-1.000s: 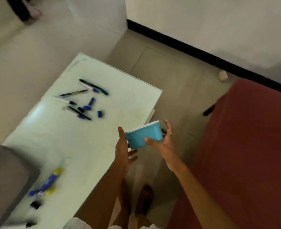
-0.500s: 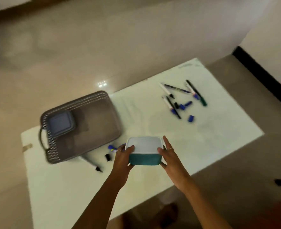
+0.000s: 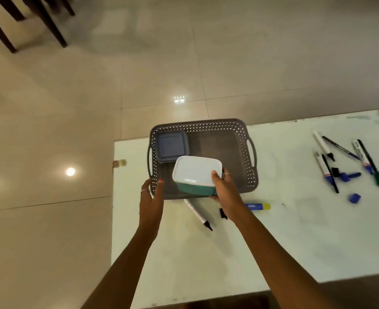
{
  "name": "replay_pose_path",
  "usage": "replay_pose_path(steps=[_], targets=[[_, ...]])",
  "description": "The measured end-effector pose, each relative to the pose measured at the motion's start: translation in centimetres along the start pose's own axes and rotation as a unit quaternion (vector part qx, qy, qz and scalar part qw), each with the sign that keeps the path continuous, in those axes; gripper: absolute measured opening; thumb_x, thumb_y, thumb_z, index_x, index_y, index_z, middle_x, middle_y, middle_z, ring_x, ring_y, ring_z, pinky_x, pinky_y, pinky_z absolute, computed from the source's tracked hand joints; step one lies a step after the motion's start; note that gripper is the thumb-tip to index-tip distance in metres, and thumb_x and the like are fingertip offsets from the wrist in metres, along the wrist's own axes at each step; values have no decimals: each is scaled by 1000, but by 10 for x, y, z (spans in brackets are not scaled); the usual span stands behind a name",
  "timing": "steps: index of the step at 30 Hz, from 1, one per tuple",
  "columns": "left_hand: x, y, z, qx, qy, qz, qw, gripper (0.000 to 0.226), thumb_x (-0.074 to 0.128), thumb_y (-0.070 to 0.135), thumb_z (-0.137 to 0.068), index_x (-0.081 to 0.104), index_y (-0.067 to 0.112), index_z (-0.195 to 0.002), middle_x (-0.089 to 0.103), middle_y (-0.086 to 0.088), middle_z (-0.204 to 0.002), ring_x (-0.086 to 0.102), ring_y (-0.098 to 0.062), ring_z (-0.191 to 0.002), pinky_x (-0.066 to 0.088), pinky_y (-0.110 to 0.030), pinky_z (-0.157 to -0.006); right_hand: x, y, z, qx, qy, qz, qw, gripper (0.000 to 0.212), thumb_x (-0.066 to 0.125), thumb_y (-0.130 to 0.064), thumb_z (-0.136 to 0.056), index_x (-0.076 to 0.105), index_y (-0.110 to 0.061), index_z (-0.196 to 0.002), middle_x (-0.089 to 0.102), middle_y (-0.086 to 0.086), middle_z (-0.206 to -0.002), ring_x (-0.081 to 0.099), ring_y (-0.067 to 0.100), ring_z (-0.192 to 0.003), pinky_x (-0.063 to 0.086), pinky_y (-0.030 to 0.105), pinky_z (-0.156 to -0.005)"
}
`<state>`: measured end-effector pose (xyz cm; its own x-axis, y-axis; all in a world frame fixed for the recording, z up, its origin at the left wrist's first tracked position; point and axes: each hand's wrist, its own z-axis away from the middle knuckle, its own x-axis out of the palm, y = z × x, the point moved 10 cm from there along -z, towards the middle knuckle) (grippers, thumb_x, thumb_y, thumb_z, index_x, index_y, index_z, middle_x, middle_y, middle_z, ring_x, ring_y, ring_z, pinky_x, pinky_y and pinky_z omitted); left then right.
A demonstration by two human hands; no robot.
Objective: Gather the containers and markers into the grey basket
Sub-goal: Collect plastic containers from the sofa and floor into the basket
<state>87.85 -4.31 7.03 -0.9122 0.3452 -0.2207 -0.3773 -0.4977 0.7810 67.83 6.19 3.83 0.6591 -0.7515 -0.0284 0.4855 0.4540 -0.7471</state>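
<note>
Teal container over the grey basket

The right hand (image 3: 225, 190) is gripping the white-lidded teal container (image 3: 196, 175) above the grey basket (image 3: 239, 152) at the table's (image 3: 295, 241) far left corner; the left hand (image 3: 150, 198), fingers relaxed and apart, is hovering beside the basket's near rim.

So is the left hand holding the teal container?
No, only the right hand grips the teal container; the left hand is open beside the basket.
</note>
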Motion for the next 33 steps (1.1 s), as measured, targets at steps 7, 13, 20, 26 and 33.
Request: replay_pose_path(steps=[7, 13, 20, 26, 33], targets=[[-16, -19, -28, -55, -36, -25, 998, 58, 30, 53, -96, 21, 29, -149, 23, 4, -157, 24, -20, -143, 22, -38, -114, 49, 8, -29, -18, -19, 137, 990, 53, 49, -27, -96, 28, -20, -145, 48, 7, -138, 49, 25, -122, 45, 38, -101], [-6, -35, -34, -68, -75, 0, 995, 53, 26, 49, -98, 31, 25, -145, 35, 4, -150, 36, -12, -129, 26, -31, -107, 56, 24, -37, -4, 5, 226, 974, 50, 41, -20, -98, 29, -17, -146, 44, 10, -142, 46, 28, -127, 40, 44, -107], [-5, -38, -29, -72, -42, -39, 996, 59, 29, 51, -97, 26, 22, -147, 32, -3, -153, 32, -23, -140, 26, -38, -112, 57, 19, -33, -9, -15, 258, 966, 56, 45, -15, -96, 23, -18, -148, 40, 9, -147, 44, 30, -131, 39, 39, -106], [-6, -3, -10, 35, 89, -203, 975, 64, 37, 43, -97, 20, 10, -149, 14, -5, -159, 20, -24, -146, 19, -44, -117, -20, -4, -18, -34, 97, 97, 990, 55, 52, -17, -94, 30, -14, -144, 58, 12, -121, 55, 21, -94, 49, 34, -80], [96, 8, 53, 211, 39, -372, 903, 55, 41, 31, -98, 25, 14, -148, 13, -2, -160, 14, -22, -147, 9, -48, -118, -189, 35, 41, -59, 234, 48, 969, 27, 51, -14, -88, 59, -31, -107, 63, 0, -105, 60, 22, -94, 48, 32, -82]])
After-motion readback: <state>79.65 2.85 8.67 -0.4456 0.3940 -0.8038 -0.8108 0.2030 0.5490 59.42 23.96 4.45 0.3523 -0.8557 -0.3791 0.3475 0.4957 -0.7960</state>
